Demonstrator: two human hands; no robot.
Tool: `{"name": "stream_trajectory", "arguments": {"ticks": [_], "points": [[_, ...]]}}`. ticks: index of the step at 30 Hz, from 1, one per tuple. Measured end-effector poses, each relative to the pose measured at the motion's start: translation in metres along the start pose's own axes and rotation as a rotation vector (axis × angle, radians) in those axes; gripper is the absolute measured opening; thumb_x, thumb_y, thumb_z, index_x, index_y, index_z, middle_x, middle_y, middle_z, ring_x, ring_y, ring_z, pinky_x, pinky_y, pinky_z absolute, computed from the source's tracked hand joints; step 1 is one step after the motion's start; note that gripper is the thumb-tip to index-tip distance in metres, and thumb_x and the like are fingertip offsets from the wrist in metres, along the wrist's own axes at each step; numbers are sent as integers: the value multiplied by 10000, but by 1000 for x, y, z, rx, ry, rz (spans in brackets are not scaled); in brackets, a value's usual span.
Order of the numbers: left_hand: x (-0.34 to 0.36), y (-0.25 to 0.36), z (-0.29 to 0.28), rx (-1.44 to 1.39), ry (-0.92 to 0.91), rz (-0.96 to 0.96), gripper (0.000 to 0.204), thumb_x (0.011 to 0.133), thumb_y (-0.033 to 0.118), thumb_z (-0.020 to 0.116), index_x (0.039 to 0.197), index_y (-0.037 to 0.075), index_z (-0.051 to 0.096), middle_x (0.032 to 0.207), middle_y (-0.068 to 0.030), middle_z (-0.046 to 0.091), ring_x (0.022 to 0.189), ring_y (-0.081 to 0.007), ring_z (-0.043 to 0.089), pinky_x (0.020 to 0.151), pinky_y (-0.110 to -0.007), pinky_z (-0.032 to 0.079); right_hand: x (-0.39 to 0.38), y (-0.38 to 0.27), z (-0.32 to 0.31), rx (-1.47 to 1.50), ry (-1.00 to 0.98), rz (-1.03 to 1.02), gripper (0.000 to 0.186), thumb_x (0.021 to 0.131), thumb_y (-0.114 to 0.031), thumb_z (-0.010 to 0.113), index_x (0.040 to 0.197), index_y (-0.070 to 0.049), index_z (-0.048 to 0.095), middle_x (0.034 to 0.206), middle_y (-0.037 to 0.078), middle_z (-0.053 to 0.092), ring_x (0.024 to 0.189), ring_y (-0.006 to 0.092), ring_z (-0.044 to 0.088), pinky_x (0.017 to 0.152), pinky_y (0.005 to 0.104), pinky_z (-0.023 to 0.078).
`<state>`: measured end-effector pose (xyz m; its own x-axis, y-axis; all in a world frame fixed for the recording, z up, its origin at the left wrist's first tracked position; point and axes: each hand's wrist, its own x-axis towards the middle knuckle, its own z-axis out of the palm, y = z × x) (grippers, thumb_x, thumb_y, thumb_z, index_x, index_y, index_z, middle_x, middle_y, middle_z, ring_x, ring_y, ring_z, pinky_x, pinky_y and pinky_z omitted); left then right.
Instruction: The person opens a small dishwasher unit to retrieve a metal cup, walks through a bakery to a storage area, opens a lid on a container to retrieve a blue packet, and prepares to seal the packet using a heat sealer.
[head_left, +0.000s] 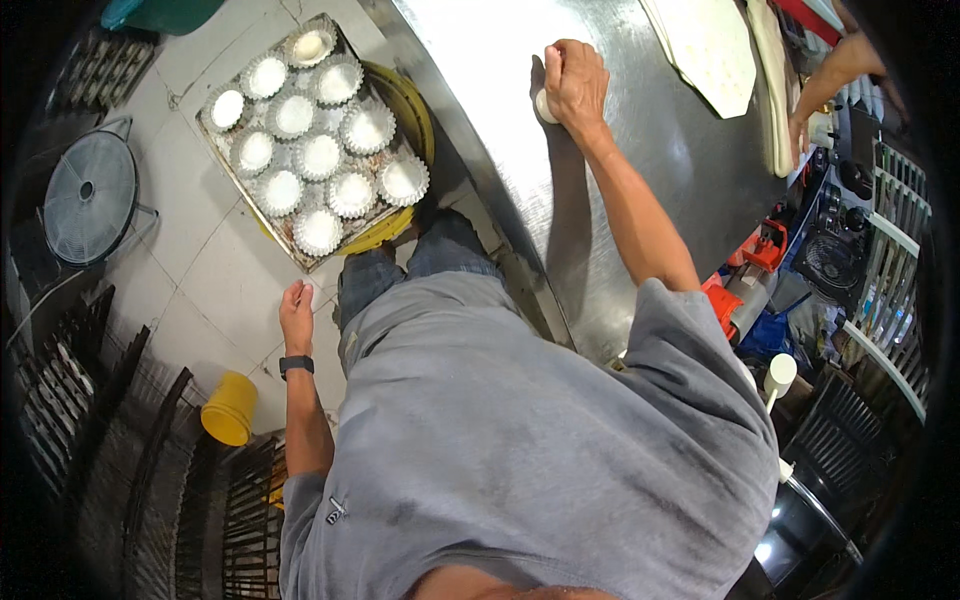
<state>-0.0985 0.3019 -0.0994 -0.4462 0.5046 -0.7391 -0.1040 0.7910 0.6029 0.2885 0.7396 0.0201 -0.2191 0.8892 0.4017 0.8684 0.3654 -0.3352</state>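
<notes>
Right hand point(577, 88) curled over dough lump point(543, 107) on steel table point(680, 170), lump showing at its left edge; whether gripped or only pressed, cannot tell. Left hand point(297, 308) loose, empty, well apart from lump, near tray point(284, 230) of cups point(320, 157)

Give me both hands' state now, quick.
Left hand: loosely curled, nothing visible in it; openness unclear.
Right hand: curled over a pale, round, dough-like lump; grip unclear.

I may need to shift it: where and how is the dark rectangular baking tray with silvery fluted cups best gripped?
Probably two-handed, by opposite side rims of the dark rectangular baking tray, coming from the wearer's side: its near corner juts past the yellow round container beneath, leaving edges exposed. Silvery fluted cups crowd its surface, so keep it level.
</notes>
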Motion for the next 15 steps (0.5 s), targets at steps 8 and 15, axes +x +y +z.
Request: {"name": "stream_trajectory", "arguments": {"ticks": [8, 15], "points": [[-7, 8, 3, 50, -21, -10, 497, 952, 262, 627, 1314, -61, 517, 1296, -186, 583, 1195, -248, 554, 1023, -341, 418, 29, -5, -22, 182, -257, 92, 312, 945, -316, 558, 1002, -22, 647, 898, 194, 662, 870, 387, 616, 784, 467, 484], [-4, -24, 1, 26, -50, -35, 514, 946, 263, 633, 1317, -71, 510, 1316, -203, 570, 1220, -254, 548, 1042, -345, 414, 7, -25, -11, -209, -51, -190, 337, 984, -347, 503, 1067, -53, 645, 932, 126, 630, 858, 333, 619, 799, 422, 484]]}}
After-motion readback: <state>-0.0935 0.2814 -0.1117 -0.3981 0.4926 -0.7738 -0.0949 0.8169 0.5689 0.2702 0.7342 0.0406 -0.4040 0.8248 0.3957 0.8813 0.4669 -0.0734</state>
